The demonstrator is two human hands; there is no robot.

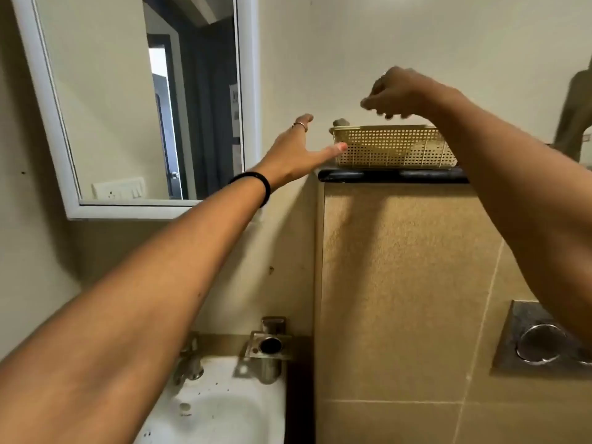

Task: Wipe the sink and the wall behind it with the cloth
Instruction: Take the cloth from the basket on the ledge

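A white sink point(221, 411) with dark specks sits at the bottom, a metal tap point(189, 363) at its back. The cream wall point(282, 251) rises behind it. A cream perforated basket point(394, 149) stands on a dark ledge point(394, 175); greyish fabric shows dimly through its mesh, possibly the cloth. My left hand point(298, 152) reaches up with fingers spread, thumb touching the basket's left end. My right hand point(394, 94) hovers just above the basket's rim, fingers curled downward and blurred, nothing visibly in them.
A white-framed mirror point(134, 100) hangs on the wall at upper left. A metal holder point(269, 344) is fixed beside the tap. A tiled boxed-in wall point(400, 283) carries a metal flush plate point(541, 341) at the right. A brownish object point(576, 113) hangs at far right.
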